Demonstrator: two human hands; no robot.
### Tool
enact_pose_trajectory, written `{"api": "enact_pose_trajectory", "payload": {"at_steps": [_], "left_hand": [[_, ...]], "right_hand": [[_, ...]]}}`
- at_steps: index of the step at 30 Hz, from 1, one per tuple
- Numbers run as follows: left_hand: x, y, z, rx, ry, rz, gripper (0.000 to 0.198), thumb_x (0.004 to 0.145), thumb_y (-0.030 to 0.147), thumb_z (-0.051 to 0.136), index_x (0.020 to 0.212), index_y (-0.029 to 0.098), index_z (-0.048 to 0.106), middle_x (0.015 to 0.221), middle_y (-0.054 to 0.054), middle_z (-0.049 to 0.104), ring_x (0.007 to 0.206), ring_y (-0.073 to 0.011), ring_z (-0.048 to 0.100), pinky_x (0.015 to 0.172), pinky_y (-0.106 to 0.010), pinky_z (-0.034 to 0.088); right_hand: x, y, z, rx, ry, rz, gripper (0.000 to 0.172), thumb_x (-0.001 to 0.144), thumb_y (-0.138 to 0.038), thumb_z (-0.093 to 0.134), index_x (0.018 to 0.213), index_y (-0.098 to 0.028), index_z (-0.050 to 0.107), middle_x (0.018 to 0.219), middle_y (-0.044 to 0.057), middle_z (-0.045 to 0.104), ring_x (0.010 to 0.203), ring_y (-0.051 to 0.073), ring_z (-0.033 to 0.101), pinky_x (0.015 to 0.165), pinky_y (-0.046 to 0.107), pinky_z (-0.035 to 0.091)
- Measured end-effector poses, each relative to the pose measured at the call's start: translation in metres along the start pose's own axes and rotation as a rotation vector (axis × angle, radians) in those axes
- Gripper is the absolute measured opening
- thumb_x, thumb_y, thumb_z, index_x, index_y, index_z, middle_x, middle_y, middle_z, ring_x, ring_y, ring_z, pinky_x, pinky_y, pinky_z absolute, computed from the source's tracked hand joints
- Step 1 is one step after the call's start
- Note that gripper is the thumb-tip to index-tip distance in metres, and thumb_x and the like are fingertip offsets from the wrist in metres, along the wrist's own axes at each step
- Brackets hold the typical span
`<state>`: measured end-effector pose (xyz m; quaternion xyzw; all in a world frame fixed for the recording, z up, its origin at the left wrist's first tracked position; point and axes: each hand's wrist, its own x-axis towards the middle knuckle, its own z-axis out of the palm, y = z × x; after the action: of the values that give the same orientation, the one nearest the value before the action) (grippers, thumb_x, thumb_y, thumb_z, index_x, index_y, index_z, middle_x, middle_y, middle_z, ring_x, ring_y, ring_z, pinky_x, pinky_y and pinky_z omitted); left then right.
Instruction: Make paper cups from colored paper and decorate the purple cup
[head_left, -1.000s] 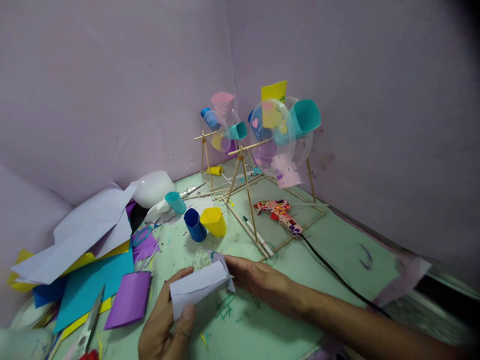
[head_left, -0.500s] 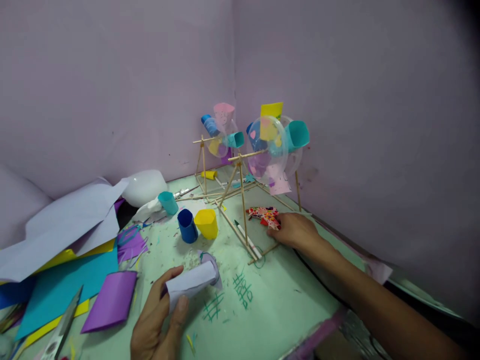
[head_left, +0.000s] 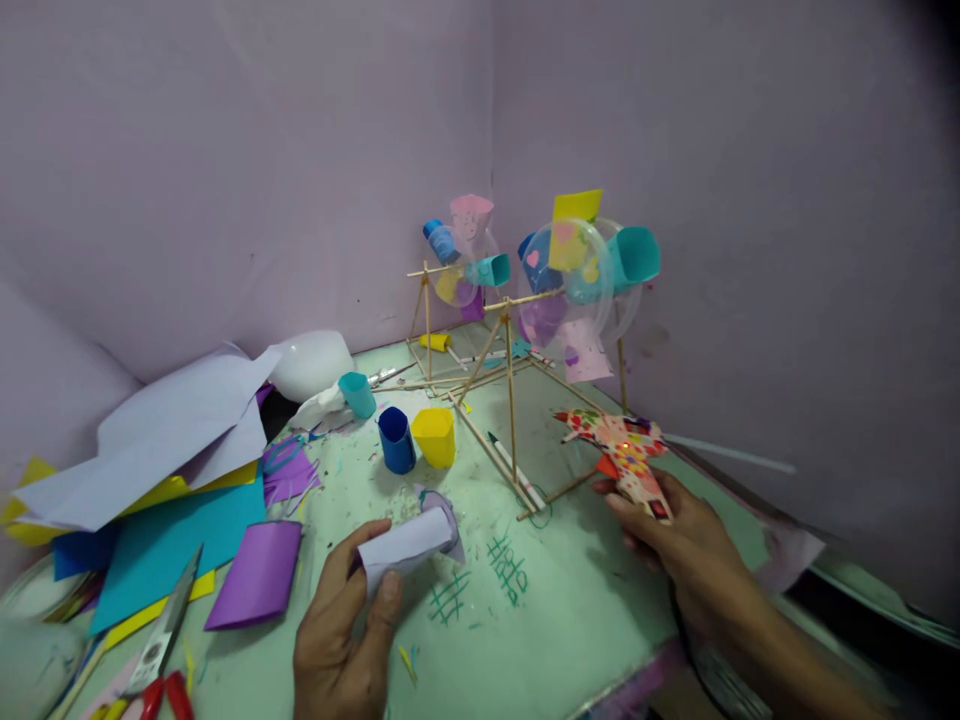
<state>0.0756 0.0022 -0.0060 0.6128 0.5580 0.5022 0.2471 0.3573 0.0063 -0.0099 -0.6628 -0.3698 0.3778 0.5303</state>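
Observation:
A rolled piece of pale lilac paper [head_left: 409, 545] is held between the thumb and fingers of my left hand [head_left: 349, 625], low over the table. My right hand [head_left: 671, 525] grips the handle of a flower-patterned glue gun [head_left: 626, 450], its nozzle pointing left and a clear glue stick [head_left: 731, 453] sticking out behind. Just left of the glue gun stands a stick frame [head_left: 511, 400] bearing a wheel of clear discs [head_left: 581, 285] with coloured paper cups. Blue [head_left: 396, 440] and yellow [head_left: 435, 438] paper cups stand beyond my left hand.
A second stick-framed wheel [head_left: 461, 265] stands in the back corner. A turquoise cup [head_left: 357, 395] and a white balloon-like object [head_left: 311, 365] are at the back left. Coloured sheets [head_left: 180, 535], a purple paper tube [head_left: 256, 577] and red-handled scissors [head_left: 161, 640] lie left. A marker [head_left: 517, 472] lies by the frame.
My right hand has lifted the glue gun off the table and brought it toward me, to the right. My left hand still holds the rolled paper. The view has shifted slightly left.

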Motion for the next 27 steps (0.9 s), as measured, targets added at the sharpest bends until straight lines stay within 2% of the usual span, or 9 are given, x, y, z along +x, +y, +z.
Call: {"api": "enact_pose_trajectory", "payload": {"at_steps": [3,6,8,11,14,16,20,24,27], "left_hand": [[-0.001,-0.001,0.001,-0.045,-0.008,-0.071,0.03,0.083,0.041,0.058,0.102,0.023,0.07,0.116,-0.006,0.063,0.109,-0.0231,0.058,0.099,-0.036,0.045],[-0.002,-0.001,0.003,-0.087,0.02,-0.114,0.03,0.082,0.042,0.059,0.101,0.023,0.07,0.112,-0.005,0.064,0.105,-0.0233,0.059,0.101,-0.037,0.042],[-0.001,0.0,0.003,-0.082,0.031,-0.087,0.026,0.082,0.041,0.059,0.098,0.024,0.071,0.111,-0.003,0.063,0.104,-0.023,0.059,0.1,-0.035,0.041],[-0.001,0.0,0.003,-0.023,-0.005,0.036,0.019,0.083,0.035,0.058,0.093,0.026,0.071,0.115,-0.002,0.06,0.105,-0.0218,0.057,0.097,-0.032,0.041],[0.0,-0.001,0.002,0.06,-0.069,0.162,0.014,0.084,0.03,0.057,0.088,0.026,0.07,0.116,-0.002,0.059,0.107,-0.0202,0.055,0.094,-0.03,0.041],[-0.001,-0.002,0.002,0.092,-0.108,0.194,0.014,0.086,0.028,0.055,0.09,0.026,0.068,0.116,-0.001,0.058,0.106,-0.0186,0.054,0.093,-0.029,0.04],[-0.003,-0.005,0.002,0.14,-0.153,0.204,0.017,0.089,0.026,0.051,0.1,0.029,0.064,0.119,0.0,0.055,0.109,-0.0165,0.052,0.095,-0.027,0.039],[-0.003,-0.006,0.002,0.19,-0.155,0.279,0.019,0.09,0.021,0.049,0.103,0.026,0.061,0.121,-0.002,0.054,0.111,-0.0172,0.05,0.096,-0.03,0.038],[-0.003,-0.006,0.003,0.216,-0.157,0.363,0.02,0.09,0.017,0.049,0.105,0.023,0.06,0.119,-0.006,0.054,0.11,-0.0191,0.05,0.094,-0.033,0.039]], "right_hand": [[-0.026,-0.003,-0.001,0.272,-0.044,0.078,0.041,0.068,-0.055,0.068,0.085,-0.02,0.057,0.054,-0.002,0.052,0.043,0.011,0.041,0.037,0.02,0.03],[-0.039,-0.013,0.004,0.417,-0.2,0.154,0.044,0.065,-0.061,0.068,0.069,-0.02,0.051,0.045,-0.004,0.047,0.037,0.008,0.033,0.035,0.019,0.026],[-0.042,-0.016,0.009,0.365,-0.35,0.126,0.04,0.067,-0.056,0.069,0.069,-0.02,0.051,0.045,-0.004,0.049,0.039,0.008,0.035,0.037,0.018,0.027],[-0.045,-0.012,0.017,0.173,-0.511,-0.007,0.029,0.072,-0.043,0.068,0.083,-0.018,0.057,0.058,-0.001,0.059,0.053,0.012,0.049,0.05,0.021,0.039],[-0.048,-0.002,0.024,-0.019,-0.501,-0.068,0.034,0.075,-0.038,0.061,0.101,-0.017,0.059,0.067,0.001,0.06,0.062,0.017,0.055,0.058,0.026,0.045],[-0.048,0.002,0.027,-0.105,-0.492,-0.106,0.036,0.079,-0.038,0.055,0.108,-0.016,0.059,0.071,0.002,0.061,0.064,0.018,0.056,0.06,0.028,0.047],[-0.045,0.003,0.029,-0.183,-0.551,-0.222,0.03,0.083,-0.033,0.052,0.106,-0.018,0.063,0.088,0.005,0.068,0.081,0.022,0.062,0.075,0.03,0.049],[-0.046,-0.002,0.027,-0.236,-0.579,-0.317,0.028,0.086,-0.027,0.047,0.105,-0.018,0.065,0.095,0.007,0.071,0.084,0.022,0.065,0.076,0.029,0.051],[-0.049,-0.001,0.027,-0.272,-0.584,-0.391,0.032,0.089,-0.025,0.045,0.115,-0.02,0.063,0.106,0.009,0.071,0.09,0.023,0.067,0.081,0.032,0.052]]}}
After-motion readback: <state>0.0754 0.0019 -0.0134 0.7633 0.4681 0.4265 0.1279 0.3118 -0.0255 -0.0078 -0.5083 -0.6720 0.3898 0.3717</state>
